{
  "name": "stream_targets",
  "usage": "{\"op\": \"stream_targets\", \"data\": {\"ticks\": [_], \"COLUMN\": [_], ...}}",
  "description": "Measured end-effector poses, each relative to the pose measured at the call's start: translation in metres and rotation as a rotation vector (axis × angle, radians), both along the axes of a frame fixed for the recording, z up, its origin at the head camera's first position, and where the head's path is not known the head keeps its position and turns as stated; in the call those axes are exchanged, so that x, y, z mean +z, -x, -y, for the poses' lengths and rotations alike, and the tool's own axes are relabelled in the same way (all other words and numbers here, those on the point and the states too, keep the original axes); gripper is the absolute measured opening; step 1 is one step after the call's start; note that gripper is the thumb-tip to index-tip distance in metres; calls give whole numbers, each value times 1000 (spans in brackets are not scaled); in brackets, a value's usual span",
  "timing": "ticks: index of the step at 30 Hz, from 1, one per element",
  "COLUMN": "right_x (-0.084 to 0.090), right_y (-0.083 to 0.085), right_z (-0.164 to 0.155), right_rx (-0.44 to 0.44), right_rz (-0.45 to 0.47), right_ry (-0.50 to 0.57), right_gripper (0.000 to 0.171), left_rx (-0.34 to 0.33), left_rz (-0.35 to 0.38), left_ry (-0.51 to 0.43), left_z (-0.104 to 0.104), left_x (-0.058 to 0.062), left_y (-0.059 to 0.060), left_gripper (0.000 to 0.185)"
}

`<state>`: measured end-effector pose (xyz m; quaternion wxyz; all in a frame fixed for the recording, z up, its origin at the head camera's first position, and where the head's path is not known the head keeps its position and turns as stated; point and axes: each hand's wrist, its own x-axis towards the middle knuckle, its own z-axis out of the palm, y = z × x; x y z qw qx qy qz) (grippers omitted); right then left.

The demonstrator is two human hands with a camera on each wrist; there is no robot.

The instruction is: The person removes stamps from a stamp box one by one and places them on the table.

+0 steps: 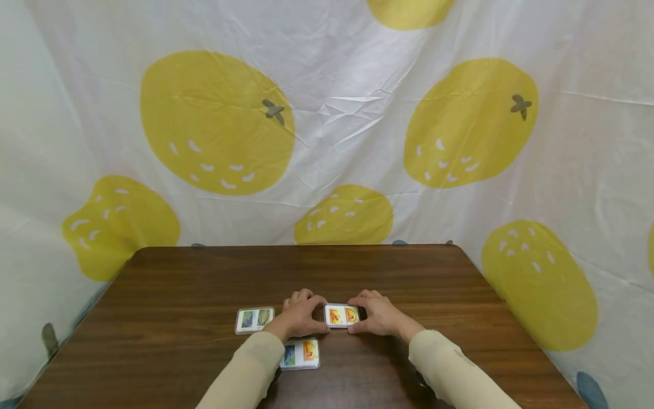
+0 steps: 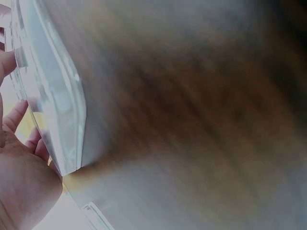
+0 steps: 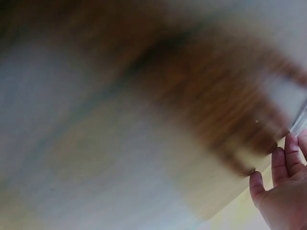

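dark wood-grain table [image 1: 434, 284], wrinkled white cloth [image 1: 347, 142] behind, large yellow fruit prints [image 1: 219, 125]

No text, label, brand or number is showing legibly in any of the three views. A dark, slanting mark [image 1: 464, 358] is standing on the right sleeve [image 1: 444, 363], near the cuff, and is appearing too small to read. The rightmost card [image 1: 343, 316], in its clear case, is displaying two orange-and-yellow pictures; the leftmost card [image 1: 255, 321] is displaying two pictures in greens and blue; the nearest card [image 1: 300, 354] is displaying one blue-green and one orange picture. None of the three is presenting a readable character. Both wrist views are showing only blurred or edge-on surfaces, likewise without legible lettering.
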<state>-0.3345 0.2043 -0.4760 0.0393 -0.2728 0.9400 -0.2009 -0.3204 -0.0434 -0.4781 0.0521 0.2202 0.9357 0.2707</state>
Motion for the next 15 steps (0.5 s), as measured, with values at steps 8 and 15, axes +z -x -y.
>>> {"op": "stream_targets", "data": {"ticks": [8, 15], "right_x": [2, 4], "right_y": [-1, -2], "right_z": [1, 2], "right_rx": [-6, -15], "right_rz": [10, 23], "right_ry": [10, 21], "right_gripper": [61, 60], "left_rx": [17, 35], "left_rz": [6, 6], "left_ry": [-4, -6], "left_z": [-1, -3], "left_x": [-1, -1], "left_y": [0, 0], "left_gripper": [52, 52]}}
